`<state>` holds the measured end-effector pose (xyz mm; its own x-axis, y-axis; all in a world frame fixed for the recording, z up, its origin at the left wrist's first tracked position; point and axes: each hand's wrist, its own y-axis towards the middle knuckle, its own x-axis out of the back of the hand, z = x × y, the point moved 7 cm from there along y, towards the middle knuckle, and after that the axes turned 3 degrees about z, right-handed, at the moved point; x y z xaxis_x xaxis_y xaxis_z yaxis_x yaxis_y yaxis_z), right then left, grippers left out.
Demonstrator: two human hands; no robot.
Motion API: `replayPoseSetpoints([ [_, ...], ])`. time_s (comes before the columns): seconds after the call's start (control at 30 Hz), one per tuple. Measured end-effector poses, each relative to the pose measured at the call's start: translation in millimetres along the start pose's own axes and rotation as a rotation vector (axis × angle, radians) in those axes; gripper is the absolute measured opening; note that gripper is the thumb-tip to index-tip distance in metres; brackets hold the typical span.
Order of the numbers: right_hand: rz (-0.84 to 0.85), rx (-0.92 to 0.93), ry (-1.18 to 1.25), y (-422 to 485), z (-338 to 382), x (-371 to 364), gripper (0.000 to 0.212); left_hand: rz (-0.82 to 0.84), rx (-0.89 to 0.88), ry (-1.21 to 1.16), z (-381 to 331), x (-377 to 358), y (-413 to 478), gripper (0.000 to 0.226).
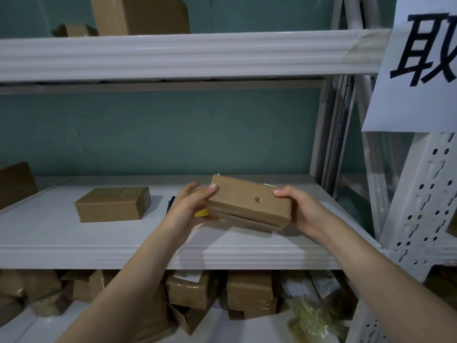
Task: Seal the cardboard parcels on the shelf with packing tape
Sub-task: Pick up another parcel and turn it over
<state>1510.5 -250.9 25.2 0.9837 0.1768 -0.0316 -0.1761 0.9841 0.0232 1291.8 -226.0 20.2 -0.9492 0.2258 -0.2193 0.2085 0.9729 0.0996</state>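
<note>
- Both forearms reach up from the bottom edge of the head view toward the middle shelf [222,253], and this shelf is my landmark for all places.
- Above the front right part of that shelf, the small cardboard parcel [249,203] is lifted clear of the board, held between the two hands.
- At the parcel's left end the left hand [190,206] is closed on it, thumb on the top edge and fingers underneath; something yellow [201,213] shows behind this hand, perhaps the tape tool, but I cannot tell.
- At the right end the right hand [300,210] grips in the same way, thumb on top.
- I judge that the ends are held so the long faces and the seam stay free for the tape.
- Its long axis runs left to right, nearly along the shelf's front edge, with the right end a little lower; the broad face with a small hole is tilted toward the camera.
- Left of it, resting on the same shelf, lies a second parcel [112,204], and it looks shiny on top, maybe taped already.
- Below the shelf, more boxes [249,293] are piled.
</note>
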Motion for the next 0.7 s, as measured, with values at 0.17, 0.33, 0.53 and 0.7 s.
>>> replayPoseSetpoints([
  [0.17,-0.003,-0.078,-0.001,18,-10,-1,0.025,-0.002,0.101,0.102,16,5,-6,0.039],
  [0.33,-0.074,-0.117,-0.032,28,-30,-9,0.031,-0.17,0.085,0.145,26,25,-2,0.047],
  [0.53,-0.13,-0.165,-0.006,33,-37,-9,0.051,-0.255,0.056,0.186,23,30,-1,0.042],
  [0.7,-0.134,-0.009,0.056,29,-24,-5,0.053,-0.267,0.113,0.178,27,27,1,0.04],
])
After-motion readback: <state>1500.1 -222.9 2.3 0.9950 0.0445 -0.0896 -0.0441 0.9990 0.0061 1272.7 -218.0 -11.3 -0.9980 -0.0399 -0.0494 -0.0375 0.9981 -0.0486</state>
